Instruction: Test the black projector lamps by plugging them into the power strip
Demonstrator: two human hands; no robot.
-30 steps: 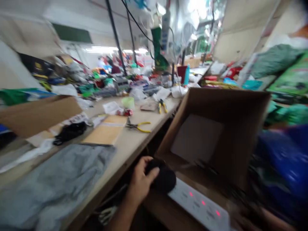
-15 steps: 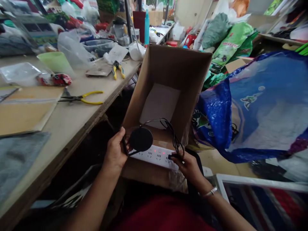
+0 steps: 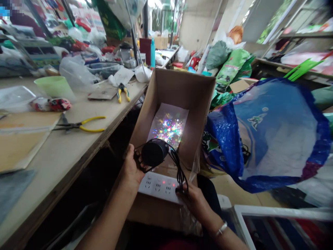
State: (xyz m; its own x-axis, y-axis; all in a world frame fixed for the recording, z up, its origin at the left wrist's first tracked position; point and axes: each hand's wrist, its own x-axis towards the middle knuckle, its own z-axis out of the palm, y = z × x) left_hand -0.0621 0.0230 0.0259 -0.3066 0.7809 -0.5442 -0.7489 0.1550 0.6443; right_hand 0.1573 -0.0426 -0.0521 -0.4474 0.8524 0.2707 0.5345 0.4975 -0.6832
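Note:
My left hand [image 3: 132, 170] is closed on a black projector lamp [image 3: 153, 152] by its bracket, over the near side of an open cardboard box [image 3: 179, 85]. Colored specks of light [image 3: 169, 128] fall on a white sheet [image 3: 166, 111] at the bottom of the box. A white power strip [image 3: 158, 187] with two red lights lies across the near flap. At its right end my right hand [image 3: 192, 199] grips the lamp's plug, pressed against a socket; the fingers partly hide it. The looped black cable [image 3: 178, 166] hangs between lamp and plug.
On the wooden table [image 3: 85, 146] at left lie long-nose pliers with yellow handles [image 3: 80, 125], yellow-and-blue pliers [image 3: 122, 93] and a pale green cup [image 3: 53, 86]. A large blue plastic bag [image 3: 273, 135] stands right of the box. A white-framed panel [image 3: 281, 211] is at lower right.
Colored light now shows on the sheet inside the box, which was unlit before. The lamp has tilted so more of its side shows. The camera view has shifted.

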